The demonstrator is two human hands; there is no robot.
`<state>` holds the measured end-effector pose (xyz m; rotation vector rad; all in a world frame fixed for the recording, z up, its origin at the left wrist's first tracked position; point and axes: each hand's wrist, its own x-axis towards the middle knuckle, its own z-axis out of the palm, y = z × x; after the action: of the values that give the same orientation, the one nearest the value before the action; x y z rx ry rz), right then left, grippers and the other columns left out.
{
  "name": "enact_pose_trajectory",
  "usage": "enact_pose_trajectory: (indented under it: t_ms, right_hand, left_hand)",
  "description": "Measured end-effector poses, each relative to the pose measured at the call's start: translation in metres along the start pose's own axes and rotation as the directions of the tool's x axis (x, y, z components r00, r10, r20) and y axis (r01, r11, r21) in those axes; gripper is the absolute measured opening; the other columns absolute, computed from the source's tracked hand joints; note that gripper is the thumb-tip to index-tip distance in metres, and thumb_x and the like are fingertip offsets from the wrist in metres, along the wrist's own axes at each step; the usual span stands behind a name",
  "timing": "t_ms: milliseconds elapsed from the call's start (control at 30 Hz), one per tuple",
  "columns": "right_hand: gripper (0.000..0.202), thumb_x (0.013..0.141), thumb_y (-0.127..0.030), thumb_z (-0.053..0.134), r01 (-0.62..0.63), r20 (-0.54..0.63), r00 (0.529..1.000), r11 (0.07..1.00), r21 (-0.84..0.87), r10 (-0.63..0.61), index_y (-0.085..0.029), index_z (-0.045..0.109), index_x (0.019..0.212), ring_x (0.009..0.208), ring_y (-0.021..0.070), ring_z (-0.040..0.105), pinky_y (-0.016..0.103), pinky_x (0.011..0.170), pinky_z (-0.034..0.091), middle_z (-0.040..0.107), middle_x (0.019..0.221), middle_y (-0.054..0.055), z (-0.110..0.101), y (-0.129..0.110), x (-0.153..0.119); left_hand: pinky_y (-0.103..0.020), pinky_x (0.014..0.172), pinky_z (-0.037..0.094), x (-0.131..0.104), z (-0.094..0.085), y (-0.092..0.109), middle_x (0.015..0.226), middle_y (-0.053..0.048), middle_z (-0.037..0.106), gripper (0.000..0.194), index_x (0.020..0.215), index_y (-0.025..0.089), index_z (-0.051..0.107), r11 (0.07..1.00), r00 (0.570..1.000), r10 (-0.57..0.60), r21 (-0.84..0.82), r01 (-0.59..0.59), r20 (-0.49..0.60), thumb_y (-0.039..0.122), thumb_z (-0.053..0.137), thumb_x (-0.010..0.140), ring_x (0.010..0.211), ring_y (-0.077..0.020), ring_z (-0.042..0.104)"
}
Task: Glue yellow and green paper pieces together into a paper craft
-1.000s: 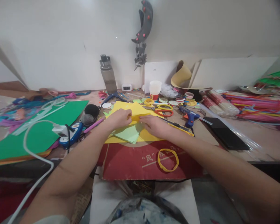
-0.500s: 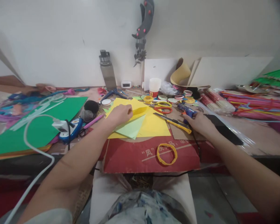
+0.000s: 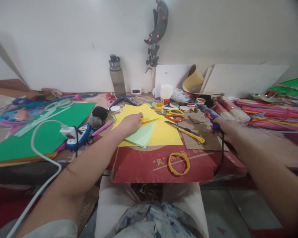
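My left hand [image 3: 131, 125] is closed at the far side of a stack of paper, its fingers pinching a lifted yellow sheet [image 3: 150, 117]. Under it lie a pale green sheet [image 3: 142, 136] and a larger yellow sheet [image 3: 167, 137]. At the right, my right hand [image 3: 225, 129] is wrapped round a blue glue gun [image 3: 212, 116], raised over the cardboard with its nozzle pointing away and a black cord hanging down. Between the hands lie a yellow utility knife [image 3: 195, 135] and scissors [image 3: 174, 118]. A yellow paper ring [image 3: 170, 166] rests on the red board [image 3: 136, 168].
Green sheets [image 3: 72, 129], a blue-and-white power strip [image 3: 80, 137] and a white cable [image 3: 32, 145] are on the left. A bottle [image 3: 118, 81] and paper cup [image 3: 166, 93] stand at the back. Pink pipe cleaners [image 3: 273, 114] lie at the far right.
My right hand has lifted the glue gun and moved it rightward and away, with its cord trailing. My left hand stays on the yellow sheet, which now lies flatter.
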<state>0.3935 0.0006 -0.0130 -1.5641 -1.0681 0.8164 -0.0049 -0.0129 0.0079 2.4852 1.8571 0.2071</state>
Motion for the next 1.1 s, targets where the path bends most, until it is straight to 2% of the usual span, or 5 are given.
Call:
enact_pose_trajectory:
  t_ms: [100,233,367,533,1100]
  right_hand:
    - [0.014,0.069,-0.014,0.057,-0.042,0.001,0.999,0.987,0.155,0.042,-0.025,0.052,0.076,0.060,0.0134,0.059,0.027,0.052,0.051,0.058,0.073,0.002,0.007,-0.020,-0.021]
    - [0.017,0.068,-0.016,0.063,0.159,0.171,0.963,0.949,0.271,-0.210,-0.024,0.057,0.082,0.066,0.0122,0.062,0.024,0.053,0.047,0.064,0.085,0.004,0.032,-0.049,-0.062]
    - [0.021,0.077,-0.033,0.065,0.386,0.481,0.798,0.921,0.058,-0.364,-0.021,0.060,0.094,0.058,0.0140,0.056,0.028,0.055,0.047,0.064,0.074,0.001,0.065,-0.067,-0.094]
    - [0.018,0.084,-0.034,0.058,0.640,0.602,0.671,0.748,-0.175,-0.433,-0.019,0.061,0.094,0.066,0.0187,0.059,0.031,0.061,0.046,0.066,0.081,0.005,0.097,-0.071,-0.100]
    - [0.032,0.092,-0.025,0.050,0.673,0.668,0.652,0.679,-0.293,-0.358,-0.015,0.050,0.122,0.108,0.0286,0.062,0.039,0.090,0.047,0.066,0.119,0.017,0.173,-0.053,-0.081]
  left_hand:
    - [-0.034,0.086,0.047,0.002,0.001,0.000,0.113,-0.013,0.071,0.030,0.113,0.017,0.064,1.000,1.000,-0.026,0.002,0.026,-0.010,0.027,0.045,0.093,0.103,-0.0257,0.066]
    - [-0.033,0.083,0.047,0.005,-0.002,-0.001,0.106,-0.013,0.073,0.032,0.105,0.018,0.068,0.996,0.994,-0.090,-0.015,0.089,-0.056,0.027,0.039,0.095,0.096,-0.0245,0.067]
    - [-0.033,0.083,0.048,0.007,-0.006,-0.002,0.103,-0.013,0.073,0.031,0.100,0.017,0.069,0.996,0.994,-0.085,-0.018,0.084,-0.064,0.025,0.040,0.094,0.095,-0.0242,0.067]
    - [-0.033,0.083,0.047,0.007,-0.010,-0.001,0.106,-0.013,0.073,0.029,0.100,0.016,0.068,0.994,0.993,-0.110,-0.029,0.108,-0.053,0.025,0.040,0.094,0.097,-0.0244,0.067]
    - [-0.035,0.075,0.046,0.007,-0.015,0.003,0.106,-0.019,0.070,0.036,0.119,0.014,0.052,0.979,0.978,-0.205,-0.013,0.205,0.024,0.029,0.025,0.102,0.093,-0.0283,0.067]
